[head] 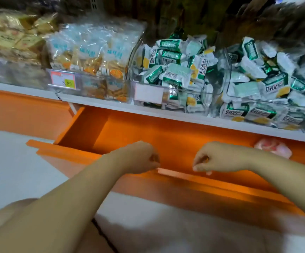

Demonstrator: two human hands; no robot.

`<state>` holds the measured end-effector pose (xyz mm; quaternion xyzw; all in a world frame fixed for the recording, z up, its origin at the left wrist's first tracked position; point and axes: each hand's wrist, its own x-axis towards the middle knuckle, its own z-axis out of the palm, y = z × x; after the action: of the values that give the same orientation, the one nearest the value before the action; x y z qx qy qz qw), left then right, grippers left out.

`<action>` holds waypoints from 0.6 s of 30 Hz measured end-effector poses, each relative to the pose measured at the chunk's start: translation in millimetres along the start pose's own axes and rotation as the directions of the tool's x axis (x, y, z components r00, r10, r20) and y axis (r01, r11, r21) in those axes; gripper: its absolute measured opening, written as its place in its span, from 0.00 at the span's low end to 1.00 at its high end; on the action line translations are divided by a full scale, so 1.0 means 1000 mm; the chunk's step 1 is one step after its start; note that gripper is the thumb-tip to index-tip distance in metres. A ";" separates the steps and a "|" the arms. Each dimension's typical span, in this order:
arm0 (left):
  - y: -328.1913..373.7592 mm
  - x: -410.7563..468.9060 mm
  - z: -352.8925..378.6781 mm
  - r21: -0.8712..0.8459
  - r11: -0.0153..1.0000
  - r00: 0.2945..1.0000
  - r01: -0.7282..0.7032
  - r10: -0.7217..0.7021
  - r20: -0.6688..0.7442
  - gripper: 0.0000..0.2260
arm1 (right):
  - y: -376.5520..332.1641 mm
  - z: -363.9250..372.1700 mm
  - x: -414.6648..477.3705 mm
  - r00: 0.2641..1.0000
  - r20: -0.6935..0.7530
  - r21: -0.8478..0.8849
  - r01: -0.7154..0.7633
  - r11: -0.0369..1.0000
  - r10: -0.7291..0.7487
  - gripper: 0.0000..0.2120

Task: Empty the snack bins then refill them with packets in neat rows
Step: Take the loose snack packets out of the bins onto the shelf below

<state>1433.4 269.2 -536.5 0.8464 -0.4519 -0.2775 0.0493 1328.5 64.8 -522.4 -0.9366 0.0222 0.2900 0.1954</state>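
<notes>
Clear plastic snack bins stand in a row on a white shelf point(111, 106). One bin point(177, 95) and its right neighbour point(268, 99) are heaped with loose green-and-white packets point(171, 57). A bin to their left point(93, 83) holds blue-and-orange cracker bags. Below the shelf an orange drawer point(129, 132) stands pulled out. My left hand point(140, 157) hovers at the drawer's front rim point(221, 185) with fingers curled and nothing visible in them. My right hand point(219, 157) hangs just above the same rim, fingers curled, holding nothing.
A pink-and-white bag point(274, 147) lies at the back right inside the drawer. A price tag point(64, 80) hangs on the cracker bin's front. Blurred yellow packets point(11, 37) fill the far-left bin. Pale floor point(11, 170) lies to the left. My knee point(7, 212) shows bottom left.
</notes>
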 end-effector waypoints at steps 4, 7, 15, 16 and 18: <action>0.010 -0.001 0.004 0.035 0.999 0.998 0.002 -0.004 0.057 0.13 | 0.003 0.019 -0.003 0.999 0.039 -0.010 0.019 1.000 -0.018 0.07; 0.013 0.001 0.007 0.087 0.996 0.993 0.013 -0.022 0.112 0.13 | 0.004 0.027 -0.006 0.998 0.048 0.062 0.030 0.998 -0.033 0.06; 0.012 0.006 -0.012 0.058 0.995 0.985 0.078 -0.068 -0.157 0.15 | -0.007 -0.004 -0.011 0.999 -0.013 0.085 0.036 0.996 -0.035 0.11; 0.010 0.009 -0.019 0.105 0.988 0.949 0.110 -0.073 -0.307 0.15 | -0.008 -0.017 -0.008 0.992 -0.121 0.056 0.053 0.997 -0.046 0.12; 0.005 0.016 -0.033 0.104 0.984 0.834 0.147 -0.066 -0.547 0.15 | -0.010 -0.041 0.000 0.931 -0.359 0.059 0.086 0.995 -0.059 0.12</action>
<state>1453.6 248.0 -513.4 0.9154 -0.3903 0.0035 0.0990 1351.9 58.5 -488.2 -0.9660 0.0332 0.1068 0.2333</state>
